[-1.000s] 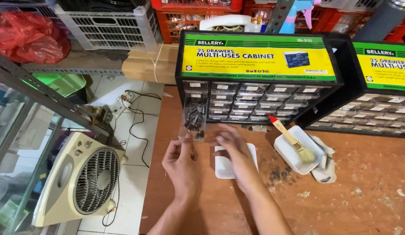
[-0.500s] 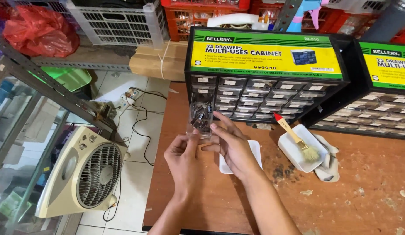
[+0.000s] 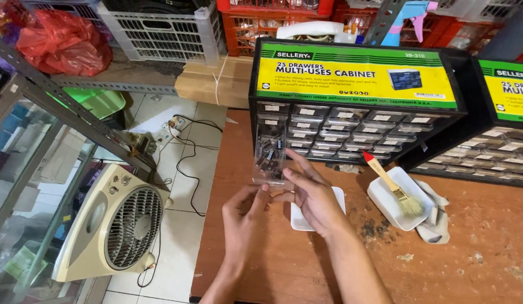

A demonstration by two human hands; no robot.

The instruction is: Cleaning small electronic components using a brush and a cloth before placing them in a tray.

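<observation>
The wooden table (image 3: pixel 486 247) carries everything here, and at its back edge stands a black drawer cabinet (image 3: pixel 351 132) with many small clear drawers; a second cabinet (image 3: pixel 486 152) of the same kind stands at the back right corner. On the floor beside the left edge of the table leans a cream box fan (image 3: pixel 112 222).

The step in hand, as I judge it, is handling one clear plastic drawer (image 3: pixel 270 160) with small dark parts inside, which is lifted above the table in front of the left columns of the first cabinet. I cannot tell whether it is being taken out or put back, and I cannot tell which slot is its own.

The right hand (image 3: pixel 312 197) comes from the lower edge, the forearm raised diagonally, the fingers stretched forward and closed on the right side and bottom of the drawer. The left hand (image 3: pixel 244 217) is lower and just beside it, the fingers bent upward, the fingertips touching the bottom left corner of the drawer, so both hands are clamped on it together. The drawer looks about level; any next move asks to keep it so, because the parts lie loose.

Under the hands, near the middle of the table, lies a small white tray (image 3: pixel 298 222). To the right is another white tray (image 3: pixel 385 200) with a paint brush (image 3: pixel 393 183) across it, the bristles toward the front edge, and a grey cloth (image 3: pixel 436 219) touches it on the right.
</observation>
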